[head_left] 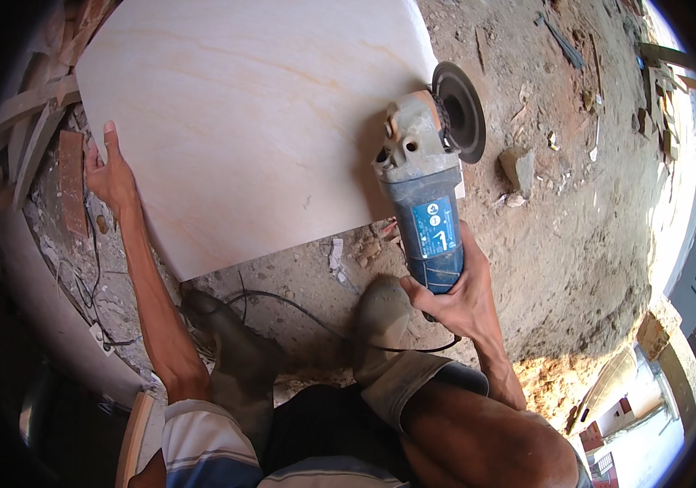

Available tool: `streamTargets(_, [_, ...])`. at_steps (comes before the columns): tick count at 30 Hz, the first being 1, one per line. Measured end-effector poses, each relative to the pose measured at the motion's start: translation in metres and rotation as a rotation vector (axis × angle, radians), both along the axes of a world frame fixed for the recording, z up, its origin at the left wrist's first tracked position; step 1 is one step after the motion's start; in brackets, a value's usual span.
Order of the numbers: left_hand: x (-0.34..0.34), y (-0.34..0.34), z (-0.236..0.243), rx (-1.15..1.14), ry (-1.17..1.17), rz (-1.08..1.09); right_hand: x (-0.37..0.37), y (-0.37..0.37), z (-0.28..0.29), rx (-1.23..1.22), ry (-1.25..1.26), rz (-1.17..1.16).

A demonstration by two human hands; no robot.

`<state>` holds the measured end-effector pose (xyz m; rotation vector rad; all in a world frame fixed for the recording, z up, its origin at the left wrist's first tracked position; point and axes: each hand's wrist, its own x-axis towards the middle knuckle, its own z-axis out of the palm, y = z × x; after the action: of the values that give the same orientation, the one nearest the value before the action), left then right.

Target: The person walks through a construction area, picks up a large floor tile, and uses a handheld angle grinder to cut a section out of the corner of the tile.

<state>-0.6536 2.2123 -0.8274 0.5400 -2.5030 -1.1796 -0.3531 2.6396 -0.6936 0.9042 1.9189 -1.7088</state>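
Observation:
A large cream tile [242, 122] with faint tan veins fills the upper middle of the view. My left hand [113, 172] is at its left edge, thumb raised along the edge; the other fingers are partly hidden, and I cannot tell how firmly they grip. In my right hand [460, 293] is a blue angle grinder [429, 203], held by the rear of its body. Its dark disc [459, 112] stands upright at the tile's right edge. Whether the disc touches the tile, or spins, I cannot make out.
A black cable [307, 313] runs from the grinder past my boots [238, 346]. Wooden boards [39, 122] pile up at the left, beside a reddish brick-like strip [73, 183]. On the dirt ground at the right lies a stone chunk [517, 169] among small debris.

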Motion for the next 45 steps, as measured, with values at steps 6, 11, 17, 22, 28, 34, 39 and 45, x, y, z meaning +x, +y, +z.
streamTargets(6, [0.003, 0.006, 0.004, -0.013, -0.042, 0.013, -0.002, -0.002, -0.001, 0.023, 0.011, -0.003])
streamTargets(11, [0.003, 0.003, 0.003, -0.027, -0.042, 0.025, -0.003, -0.001, -0.001, 0.031, 0.018, 0.011])
streamTargets(17, [0.001, -0.001, -0.001, -0.019, -0.04, 0.032, -0.005, -0.001, 0.0, 0.039, 0.011, 0.018])
streamTargets(22, [0.001, 0.0, -0.002, 0.012, -0.036, 0.003, -0.003, -0.001, -0.003, 0.052, 0.04, 0.022])
streamTargets(28, [0.001, -0.004, -0.004, 0.034, -0.015, -0.002, -0.006, -0.001, 0.0, 0.037, 0.008, 0.017])
streamTargets(34, [0.003, 0.004, 0.002, -0.05, -0.015, -0.005, -0.003, -0.001, -0.005, 0.013, 0.029, -0.008])
streamTargets(39, [0.001, -0.003, -0.003, -0.049, 0.001, 0.003, -0.004, -0.001, -0.003, 0.017, 0.015, 0.0])
streamTargets(45, [-0.002, -0.014, -0.009, -0.046, 0.0, -0.006, -0.004, -0.001, -0.004, 0.028, 0.024, 0.021])
